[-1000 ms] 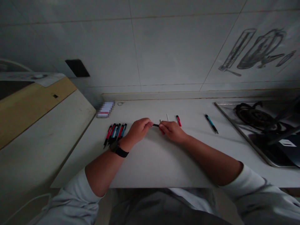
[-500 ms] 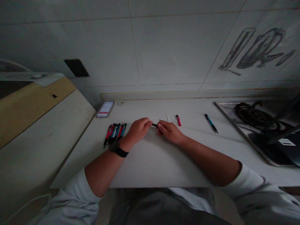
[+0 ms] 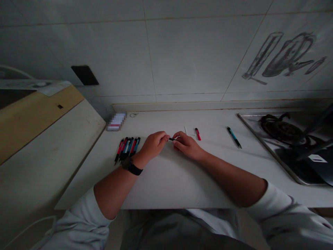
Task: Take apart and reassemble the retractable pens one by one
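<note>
My left hand (image 3: 155,143) is closed, pinching one end of a short black pen part (image 3: 171,139) over the middle of the counter. At its other end, the thumb and fingers of my right hand (image 3: 189,146) are closed round it, which hides that tip. Just beyond my right hand lie a thin white stick (image 3: 185,130), like a pen refill, and a red pen barrel with a black end (image 3: 198,134). Beside my left wrist several red and blue pens (image 3: 127,147) lie in a row, partly behind the watch.
A blue and black pen (image 3: 234,138) lies farther right, before the gas stove (image 3: 281,146). A phone (image 3: 116,122) and a small ring (image 3: 133,115) are at the back left. On the left stands a whitish panel (image 3: 57,146); a tiled wall (image 3: 182,59) closes the back.
My right hand's fingers have shifted on the black part, the index finger now lifted and more bent. My left hand stays where it was.
</note>
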The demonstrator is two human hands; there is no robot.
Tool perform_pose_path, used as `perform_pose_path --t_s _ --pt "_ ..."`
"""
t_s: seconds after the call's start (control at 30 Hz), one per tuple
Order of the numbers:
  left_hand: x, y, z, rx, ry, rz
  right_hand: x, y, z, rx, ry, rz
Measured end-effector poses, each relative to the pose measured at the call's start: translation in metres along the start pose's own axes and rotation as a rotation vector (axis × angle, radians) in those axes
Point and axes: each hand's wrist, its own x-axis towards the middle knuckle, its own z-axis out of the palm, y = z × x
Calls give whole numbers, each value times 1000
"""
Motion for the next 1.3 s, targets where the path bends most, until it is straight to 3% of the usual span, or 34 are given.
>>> perform_pose_path --t_s 0.2,0.47,0.67,0.83,1.1,1.3 --pt "0 0 1 25 -7 5 1 -1 0 -37 11 -11" --pt "0 -4 -4 57 38 -79 3 3 -2 -115 219 -135" --pt "4 -21 -19 184 101 -117 11 12 -19 59 392 -121" --pt "5 -35 -18 312 22 -109 20 13 -40 10 454 -148" --pt "4 -44 -12 475 -135 -170 45 -6 -51 -387 307 -144" --pt "5 -42 -11 537 -186 -194 62 -13 -35 -646 8 -132"
